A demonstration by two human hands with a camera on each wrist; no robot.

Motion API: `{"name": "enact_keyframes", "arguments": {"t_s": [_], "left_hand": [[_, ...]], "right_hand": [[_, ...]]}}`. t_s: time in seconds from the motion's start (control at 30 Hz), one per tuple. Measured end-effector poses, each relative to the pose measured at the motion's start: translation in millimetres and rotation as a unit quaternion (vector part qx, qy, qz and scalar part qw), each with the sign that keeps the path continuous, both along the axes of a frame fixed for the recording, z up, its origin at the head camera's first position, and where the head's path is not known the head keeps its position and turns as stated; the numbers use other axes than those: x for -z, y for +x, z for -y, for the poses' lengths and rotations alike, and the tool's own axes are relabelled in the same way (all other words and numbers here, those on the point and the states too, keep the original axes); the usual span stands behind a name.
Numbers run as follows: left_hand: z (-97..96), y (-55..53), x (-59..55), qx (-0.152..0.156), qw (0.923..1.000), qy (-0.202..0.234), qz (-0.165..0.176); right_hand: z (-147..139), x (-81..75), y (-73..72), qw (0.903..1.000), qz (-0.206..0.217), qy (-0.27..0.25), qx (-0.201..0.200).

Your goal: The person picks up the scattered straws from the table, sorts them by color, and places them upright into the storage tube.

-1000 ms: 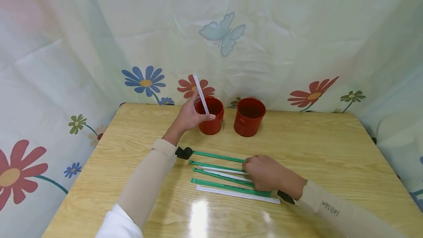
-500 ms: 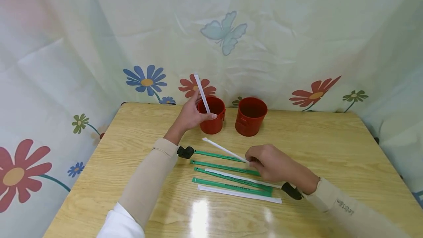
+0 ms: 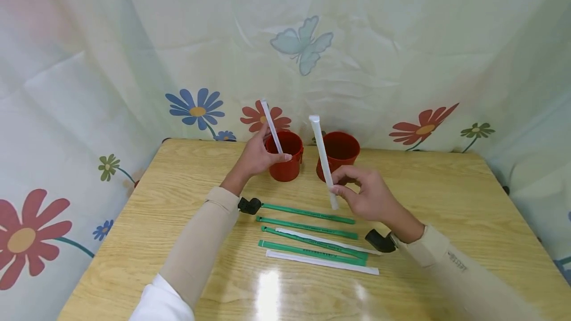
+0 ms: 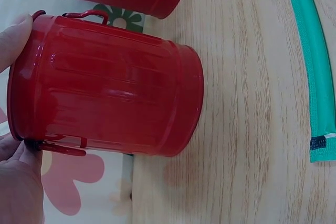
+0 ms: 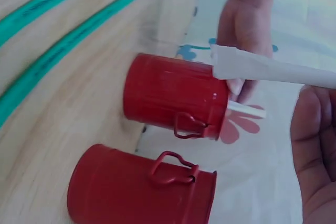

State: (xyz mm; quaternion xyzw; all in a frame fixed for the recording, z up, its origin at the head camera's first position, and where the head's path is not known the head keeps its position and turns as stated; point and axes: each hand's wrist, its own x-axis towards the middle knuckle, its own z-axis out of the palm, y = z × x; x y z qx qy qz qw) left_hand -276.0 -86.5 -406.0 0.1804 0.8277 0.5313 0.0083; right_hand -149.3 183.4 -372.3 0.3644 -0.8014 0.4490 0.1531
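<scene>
My left hand (image 3: pixel 257 156) grips the rim of the left red bucket (image 3: pixel 285 170), thumb on one side and fingers on the other, as the left wrist view shows. A white paper-wrapped straw (image 3: pixel 271 125) stands tilted in that bucket, its top above the rim. In front of the right red bucket (image 3: pixel 344 155), my right hand (image 3: pixel 369 193) pinches another white wrapped straw (image 3: pixel 322 150) near its lower end, holding it nearly upright above the table. Below my hands lie several green wrapped straws (image 3: pixel 308 213) and two white ones, the nearest white straw (image 3: pixel 321 263) at the front.
Both buckets stand near the back of the wooden table (image 3: pixel 446 202) and have small wire handles. A flowered cloth (image 3: pixel 383 53) hangs behind and beside the table. Green straws (image 5: pixel 68 40) also appear in the right wrist view.
My right hand has picked a white straw out of the row, raised it toward the right bucket and turned it nearly upright. The left hand stays on its bucket.
</scene>
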Motion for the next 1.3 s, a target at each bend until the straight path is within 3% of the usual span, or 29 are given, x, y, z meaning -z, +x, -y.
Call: {"name": "enact_keyframes", "arguments": {"t_s": [0.17, 0.53, 0.7, 0.97, 1.3], "left_hand": [[1.1, 0.8, -0.5, 0.003, 1.0, -0.004, 0.0], [0.2, 1.8, -0.9, 0.0, 1.0, 0.001, 0.007], [2.1, 6.9, 0.8, -0.01, 0.9996, -0.009, 0.025], [1.1, 4.2, -0.9, -0.001, 0.9999, -0.007, 0.01], [0.4, 1.3, -1.3, 0.004, 1.0, -0.005, 0.007]], "right_hand": [[9, -3.7, -8.6, 0.9971, 0.029, -0.07, 0.012], [29, -26.7, -28.3, 0.9886, 0.05, -0.127, 0.063], [43, -33.9, -41.3, 0.9872, 0.049, -0.132, 0.075], [59, -44.4, -66.2, 0.9859, 0.041, -0.133, 0.092], [73, -41.0, -97.9, 0.9874, 0.044, -0.104, 0.111]]}}
